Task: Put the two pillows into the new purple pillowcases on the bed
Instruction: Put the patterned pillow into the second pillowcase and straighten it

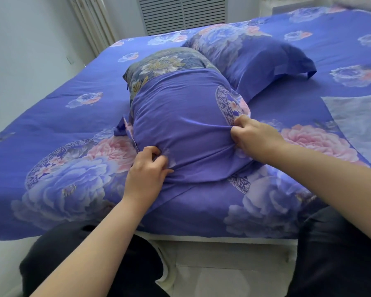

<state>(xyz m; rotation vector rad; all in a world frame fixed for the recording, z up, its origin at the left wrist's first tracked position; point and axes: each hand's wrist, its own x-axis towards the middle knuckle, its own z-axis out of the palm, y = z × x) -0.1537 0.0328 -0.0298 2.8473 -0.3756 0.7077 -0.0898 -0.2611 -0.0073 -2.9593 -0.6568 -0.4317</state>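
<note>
The pillow [165, 61] lies on the bed [51, 116] with its long axis running away from the person. The purple case [180, 121] covers the near two thirds of it; the far end, in grey floral fabric, sticks out of the case mouth. The left hand [147, 170] pinches a fold of case at the near left corner, fingers pressed together on the cloth. The right hand [253, 133] bunches case fabric at the near right side, also closed on it. Both grips sit at the near end, so the uncovered part lies straight ahead of them. The second pillow [251, 54] rests just behind, to the right, apparently fully cased. Judgement: the case must travel further along that axis, away from the person.
</note>
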